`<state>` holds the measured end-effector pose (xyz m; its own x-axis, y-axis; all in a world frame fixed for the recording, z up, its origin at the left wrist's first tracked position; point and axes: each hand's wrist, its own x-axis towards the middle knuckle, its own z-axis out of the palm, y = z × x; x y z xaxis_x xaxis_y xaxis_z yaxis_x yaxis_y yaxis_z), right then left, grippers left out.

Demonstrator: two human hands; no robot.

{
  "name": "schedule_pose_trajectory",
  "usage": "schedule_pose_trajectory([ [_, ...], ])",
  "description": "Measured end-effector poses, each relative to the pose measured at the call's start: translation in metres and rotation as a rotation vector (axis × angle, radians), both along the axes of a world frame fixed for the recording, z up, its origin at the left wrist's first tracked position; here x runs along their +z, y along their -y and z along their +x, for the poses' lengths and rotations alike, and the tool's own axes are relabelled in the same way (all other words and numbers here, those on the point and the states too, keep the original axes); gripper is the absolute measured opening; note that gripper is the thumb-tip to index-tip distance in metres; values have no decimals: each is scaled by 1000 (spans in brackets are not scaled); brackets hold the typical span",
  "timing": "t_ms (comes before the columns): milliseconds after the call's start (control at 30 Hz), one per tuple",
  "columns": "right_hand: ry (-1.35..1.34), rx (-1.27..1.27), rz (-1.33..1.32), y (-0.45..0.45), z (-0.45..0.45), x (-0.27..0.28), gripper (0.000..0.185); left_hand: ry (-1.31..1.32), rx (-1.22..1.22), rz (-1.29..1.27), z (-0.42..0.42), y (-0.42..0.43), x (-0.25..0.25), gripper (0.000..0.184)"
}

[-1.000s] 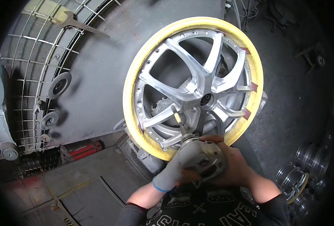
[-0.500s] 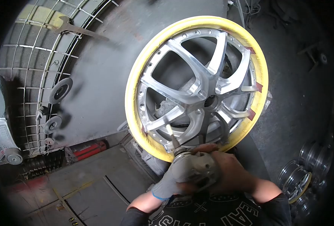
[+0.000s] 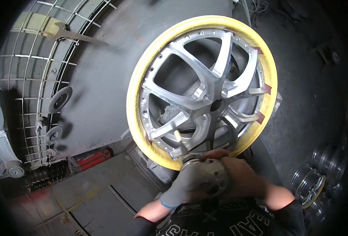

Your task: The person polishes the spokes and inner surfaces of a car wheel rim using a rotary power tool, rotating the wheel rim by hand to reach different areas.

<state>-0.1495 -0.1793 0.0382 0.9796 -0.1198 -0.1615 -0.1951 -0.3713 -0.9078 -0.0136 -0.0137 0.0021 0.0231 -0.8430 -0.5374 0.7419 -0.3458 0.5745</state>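
A silver multi-spoke wheel stands tilted in front of me, its rim wrapped in yellow tape with small dark red pieces on the right side. My left hand, in a grey glove with a blue cuff edge, is wrapped round a grey power tool. Bare, my right hand grips the same tool from the right. The tool's thin shaft ends in a pale tip, which lies over the lower left spokes; whether it touches them I cannot tell.
On the left a wire grid carries a wrench and several round discs. A red cylinder lies below the grey panel. More wheels stand at the lower right. Cables hang at the top right.
The tool in both hands has shifted down and left compared with a second ago, and its tip has moved from the spoke's inner end toward the lower left. The view has shifted slightly.
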Motion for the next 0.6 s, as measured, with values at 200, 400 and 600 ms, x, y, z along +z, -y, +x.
schedule_pose_trajectory([
  [200,-16,41,58,-10,13,3,65,292,86,-296,7,2,15,56],
  [400,-78,-102,74,12,7,11,65,181,30,-310,7,37,26,83],
  [600,5,-141,50,11,5,4,69,290,33,-388,6,37,26,87],
])
